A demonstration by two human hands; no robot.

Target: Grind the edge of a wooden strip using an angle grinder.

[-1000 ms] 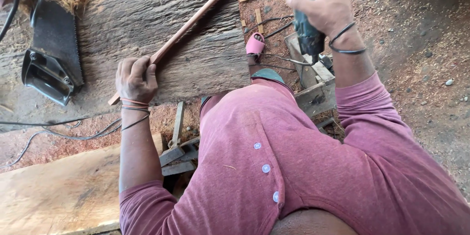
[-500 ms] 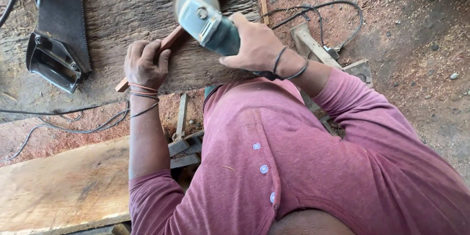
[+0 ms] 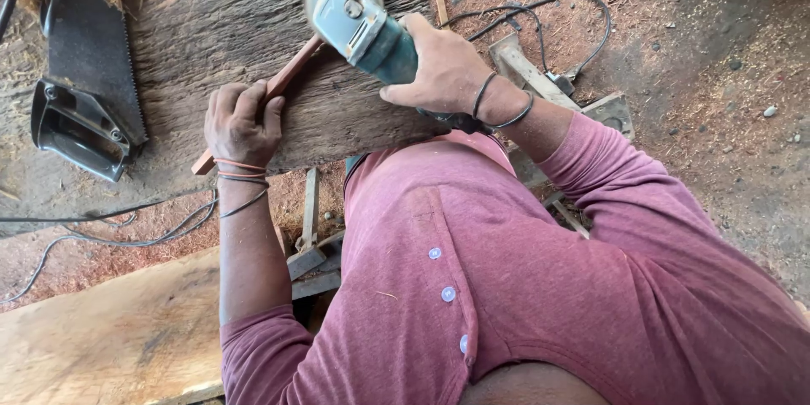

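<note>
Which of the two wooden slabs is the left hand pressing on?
The dark, rough, weathered slab at top, where the left hand pins a thin reddish wooden strip; the pale smooth plank lies untouched at lower left.

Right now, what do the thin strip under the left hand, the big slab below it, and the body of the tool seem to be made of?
The thin reddish strip looks like smooth planed wood, even in colour. The grey slab seems to be rough weathered timber, with coarse grain lines. The angle grinder in the right hand has a teal body, probably plastic, and a dull silver head, likely metal.
</note>
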